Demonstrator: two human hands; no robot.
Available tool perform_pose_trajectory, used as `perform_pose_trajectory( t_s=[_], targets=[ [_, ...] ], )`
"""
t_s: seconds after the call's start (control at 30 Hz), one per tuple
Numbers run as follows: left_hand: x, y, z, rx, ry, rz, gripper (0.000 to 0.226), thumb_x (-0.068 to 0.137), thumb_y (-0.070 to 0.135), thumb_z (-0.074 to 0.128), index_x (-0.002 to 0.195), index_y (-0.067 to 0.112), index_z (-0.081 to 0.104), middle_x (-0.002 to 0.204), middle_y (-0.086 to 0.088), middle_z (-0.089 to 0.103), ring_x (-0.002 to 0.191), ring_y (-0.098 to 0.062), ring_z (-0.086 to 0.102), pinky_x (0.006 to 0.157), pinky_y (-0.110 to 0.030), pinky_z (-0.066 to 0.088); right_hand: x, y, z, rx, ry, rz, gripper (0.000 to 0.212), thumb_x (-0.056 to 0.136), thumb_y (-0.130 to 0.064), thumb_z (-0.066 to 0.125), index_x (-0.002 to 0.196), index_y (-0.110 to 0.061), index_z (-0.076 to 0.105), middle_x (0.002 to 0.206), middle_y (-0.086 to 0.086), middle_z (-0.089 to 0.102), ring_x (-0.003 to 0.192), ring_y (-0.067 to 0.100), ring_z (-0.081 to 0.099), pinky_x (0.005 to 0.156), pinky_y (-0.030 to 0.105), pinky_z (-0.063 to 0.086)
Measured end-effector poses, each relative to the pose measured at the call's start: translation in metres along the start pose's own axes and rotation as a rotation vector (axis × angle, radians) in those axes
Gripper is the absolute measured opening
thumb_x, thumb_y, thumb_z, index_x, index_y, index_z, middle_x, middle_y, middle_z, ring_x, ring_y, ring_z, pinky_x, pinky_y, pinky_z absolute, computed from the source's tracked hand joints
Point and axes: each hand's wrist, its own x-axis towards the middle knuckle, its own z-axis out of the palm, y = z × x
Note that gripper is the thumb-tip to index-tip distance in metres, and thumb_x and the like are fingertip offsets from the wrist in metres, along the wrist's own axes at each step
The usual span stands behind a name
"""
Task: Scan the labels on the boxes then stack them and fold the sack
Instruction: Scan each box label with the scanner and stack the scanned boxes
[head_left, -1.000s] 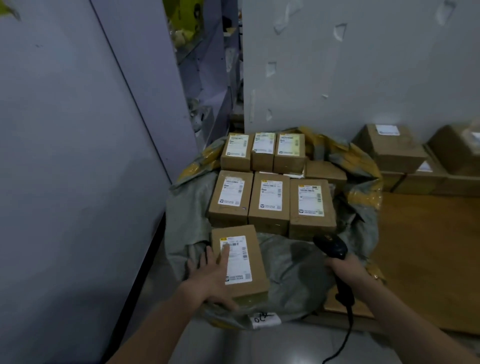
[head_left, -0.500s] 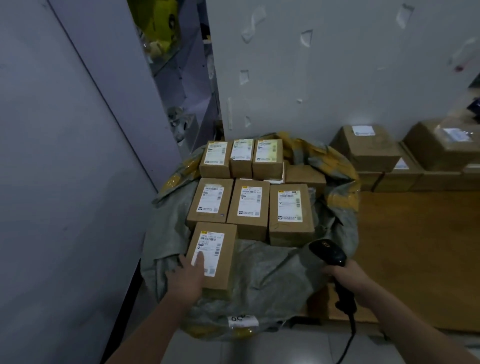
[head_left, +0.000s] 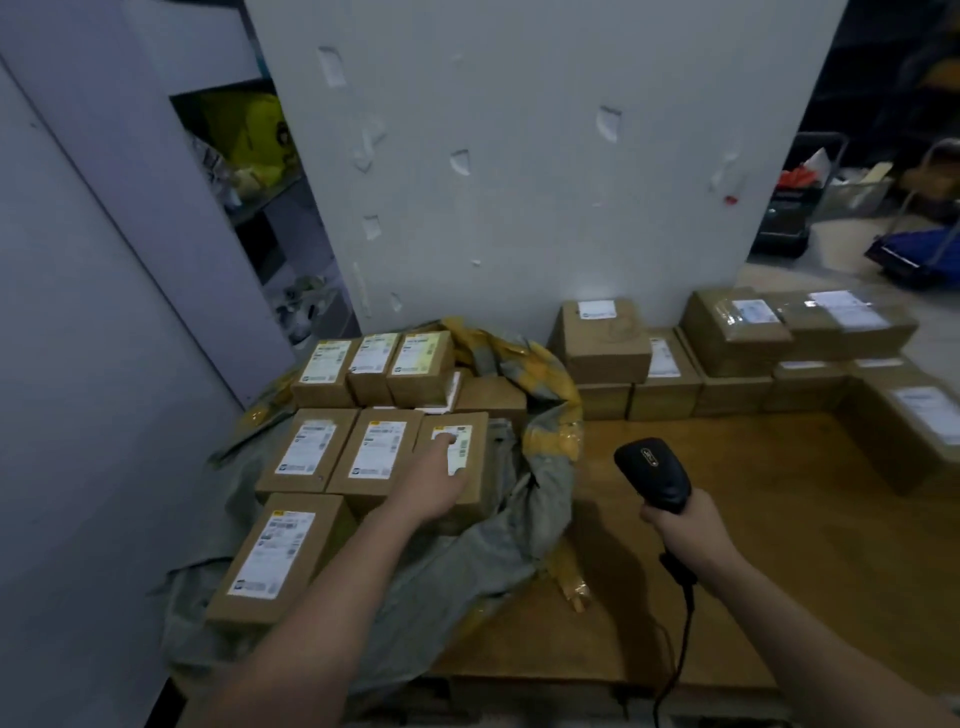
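Several small brown labelled boxes lie on a grey and yellow sack (head_left: 519, 525) spread over the wooden platform. The nearest box (head_left: 280, 556) sits alone at the front left. Behind it is a row of three, and my left hand (head_left: 441, 478) lies on the label of the right-hand box (head_left: 470, 467) of that row, fingers stretched forward. Another row of three boxes (head_left: 374, 366) stands further back. My right hand (head_left: 685, 530) grips a black barcode scanner (head_left: 654, 473), held to the right of the sack above the platform, its cable hanging down.
Larger cardboard boxes (head_left: 737, 338) are stacked along the white wall at the back right of the wooden platform (head_left: 753, 545). A grey panel stands close on the left. Shelves with yellow bags are behind it. Carts stand far right.
My left hand left the front box and reached forward to the right-hand box of the middle row. The scanner rose and shifted right. The view swung right.
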Motion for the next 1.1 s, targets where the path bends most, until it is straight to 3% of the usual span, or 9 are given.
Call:
perform_pose_trajectory(
  t_s=[0.23,0.4,0.53,0.6,0.7,0.8,0.9,1.1],
  targets=[
    [0.016,0.080,0.032,-0.019,-0.001,0.046,0.050,0.096,0.026,0.059,0.143,0.017,0.046,0.138,-0.006,0.055,0.126,-0.024,0.053,0.090,-0.030,0.044,0.031,0.010,-0.078,-0.025,0.104,-0.005,0.014,0.086,-0.007,0.071,0.082,0.003,0.061,0.063,0.009,0.051,0.061,0.025,0.051,0.059,0.035,0.040],
    [0.054,0.093,0.054,0.017,-0.037,0.042,0.052,0.093,0.035,0.063,0.140,0.017,0.048,0.138,-0.002,0.052,0.122,-0.024,0.053,0.099,-0.035,0.046,0.062,0.010,-0.100,-0.007,0.124,0.029,0.020,0.085,-0.005,0.070,0.073,-0.007,0.054,0.062,0.008,0.047,0.060,0.024,0.048,0.059,0.034,0.039],
    [0.096,0.106,0.070,0.111,-0.013,0.057,0.051,0.094,0.032,0.060,0.140,0.013,0.049,0.143,-0.008,0.044,0.122,-0.027,0.052,0.102,-0.040,0.047,0.084,0.007,-0.115,0.066,0.186,0.121,0.015,0.083,-0.006,0.070,0.079,-0.007,0.056,0.071,0.013,0.049,0.065,0.027,0.049,0.062,0.038,0.040],
    [0.116,0.119,0.077,0.123,-0.005,0.088,0.048,0.093,0.028,0.061,0.137,0.012,0.051,0.140,-0.009,0.046,0.122,-0.026,0.053,0.102,-0.036,0.046,0.093,0.003,-0.129,0.087,0.204,0.122,0.013,0.083,-0.005,0.070,0.082,-0.005,0.057,0.073,0.013,0.051,0.067,0.028,0.051,0.064,0.038,0.042],
    [0.138,0.142,0.091,0.104,-0.020,0.114,0.042,0.093,0.024,0.061,0.132,0.010,0.054,0.136,-0.010,0.051,0.123,-0.026,0.053,0.097,-0.032,0.045,0.103,0.001,-0.153,0.109,0.237,0.133,0.010,0.086,-0.007,0.070,0.091,-0.006,0.061,0.074,0.011,0.055,0.071,0.027,0.056,0.066,0.038,0.047],
    [0.154,0.166,0.107,0.123,-0.060,0.137,0.047,0.097,0.024,0.057,0.141,0.011,0.048,0.141,-0.009,0.051,0.125,-0.024,0.052,0.087,-0.026,0.040,0.112,0.001,-0.176,0.130,0.259,0.140,0.010,0.086,-0.006,0.069,0.093,-0.007,0.061,0.079,0.013,0.057,0.075,0.028,0.057,0.068,0.038,0.048],
    [0.166,0.192,0.120,0.142,-0.107,0.149,0.048,0.099,0.025,0.056,0.144,0.011,0.045,0.137,-0.009,0.055,0.116,-0.024,0.058,0.083,-0.028,0.047,0.123,0.005,-0.200,0.140,0.265,0.137,0.009,0.087,-0.005,0.069,0.091,-0.007,0.061,0.079,0.013,0.056,0.074,0.027,0.056,0.068,0.037,0.046],
    [0.183,0.251,0.147,0.200,-0.069,0.167,0.049,0.096,0.025,0.059,0.143,0.013,0.047,0.145,-0.008,0.046,0.128,-0.024,0.050,0.103,-0.032,0.042,0.154,0.021,-0.253,0.155,0.229,0.137,0.011,0.087,-0.003,0.068,0.093,-0.010,0.061,0.079,0.012,0.059,0.074,0.025,0.056,0.070,0.037,0.048]
  ],
)
